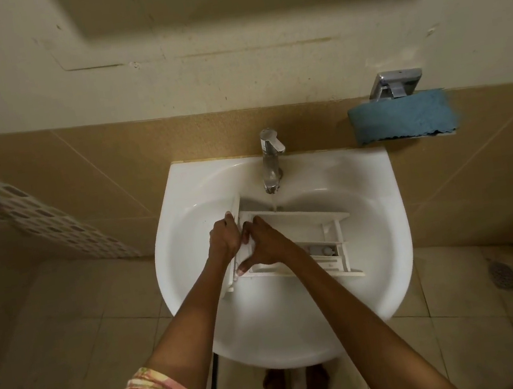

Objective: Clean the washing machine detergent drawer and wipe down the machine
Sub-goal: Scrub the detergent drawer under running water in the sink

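left hand (223, 237): brought in from 7 o'clock on a fairly straight arm, fingers curled over the top of the front panel (236, 205), so that end is properly gripped

right hand (265, 243): reached in from 5 o'clock and laid across the compartment next to the panel, thumb splayed toward 7 o'clock, fingers stretched out and pressed down. It's flat rather than clutching, as far as can be made out

detergent drawer (305, 217): set inside the sink (180, 185) bowl, open side up, just under the tap (271, 158)

long axis: run roughly 9 to 3 o'clock, dipped a touch toward 4. The panel end is pointed at 9, the back end at 3

water stream (273, 203): dropped from the 12 o'clock tap onto the drawer's far wall

edges: panel is found close to the bowl's 9 o'clock slope, and the back end is set short of the 3 o'clock slope

open room: a big bare stretch of bowl is seen at 6 o'clock, between drawer and near rim

extras: blue cloth (401, 117) is draped on a chrome holder (396, 83) at 2 o'clock, well apart from the drawer
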